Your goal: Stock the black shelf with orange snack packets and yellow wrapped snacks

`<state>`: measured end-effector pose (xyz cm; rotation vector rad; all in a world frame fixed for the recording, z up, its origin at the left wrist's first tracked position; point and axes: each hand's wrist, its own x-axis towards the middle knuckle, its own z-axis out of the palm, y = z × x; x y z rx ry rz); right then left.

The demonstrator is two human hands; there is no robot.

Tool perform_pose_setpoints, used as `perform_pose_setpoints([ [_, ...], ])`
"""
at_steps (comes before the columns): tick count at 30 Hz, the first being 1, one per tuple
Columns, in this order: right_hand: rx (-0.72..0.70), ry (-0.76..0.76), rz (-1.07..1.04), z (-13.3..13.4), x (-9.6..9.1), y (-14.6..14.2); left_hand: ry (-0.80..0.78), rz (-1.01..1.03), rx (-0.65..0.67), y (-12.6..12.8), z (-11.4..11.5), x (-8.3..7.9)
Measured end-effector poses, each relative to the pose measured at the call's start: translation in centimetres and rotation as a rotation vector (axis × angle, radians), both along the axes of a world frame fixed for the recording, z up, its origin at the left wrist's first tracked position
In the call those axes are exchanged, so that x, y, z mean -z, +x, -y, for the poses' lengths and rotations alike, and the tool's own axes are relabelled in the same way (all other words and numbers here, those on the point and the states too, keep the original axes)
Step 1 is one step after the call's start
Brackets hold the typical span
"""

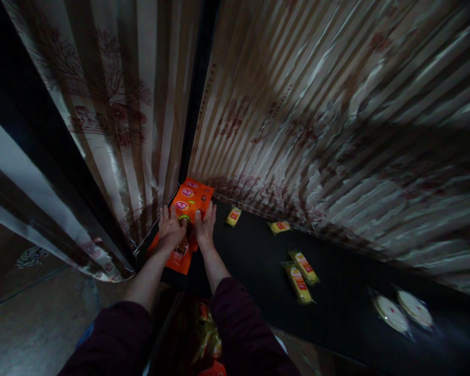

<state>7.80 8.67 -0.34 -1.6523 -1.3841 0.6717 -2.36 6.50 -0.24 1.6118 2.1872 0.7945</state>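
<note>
A stack of overlapping orange snack packets with pink-and-white oval logos lies at the far left corner of a black shelf. My left hand grips the left side of the stack, its thumb over the front. On the right side my right hand holds the packets, thumb on the face and fingers along the edge. Below my hands, the lowest orange packet shows a picture of brown sticks. The undersides of the packets and some of my fingertips are hidden.
Small yellow packets lie along the black shelf, with round white items in clear wrapping farther right. Patterned sheeting hangs behind and left, around a dark post. Below my arms, a container holds yellow and red packages.
</note>
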Motion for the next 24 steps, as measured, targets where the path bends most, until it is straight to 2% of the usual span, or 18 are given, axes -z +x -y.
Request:
perform_pose_setpoints([
  [4, 0.034, 0.053, -0.102, 2.1, 0.4, 0.2, -0.007, -0.013, -0.007, 0.4, 0.4, -0.3],
  [8, -0.012, 0.005, -0.178, 2.8, 0.7, 0.1, -0.005, -0.014, 0.001, 0.4, 0.4, -0.2],
  [16, -0.060, 0.021, -0.075, 2.5, 0.9, 0.1, -0.001, -0.058, 0.014, 0.4, 0.2, 0.3],
  [20, 0.008, 0.042, -0.014, 2.6, 1.0, -0.1, 0.023, -0.095, 0.008, 1.0, 0.5, -0.2],
  [24, -0.028, 0.010, -0.029, 2.4, 0.8, -0.2, 0.014, -0.073, -0.023, 1.5, 0.7, -0.7],
])
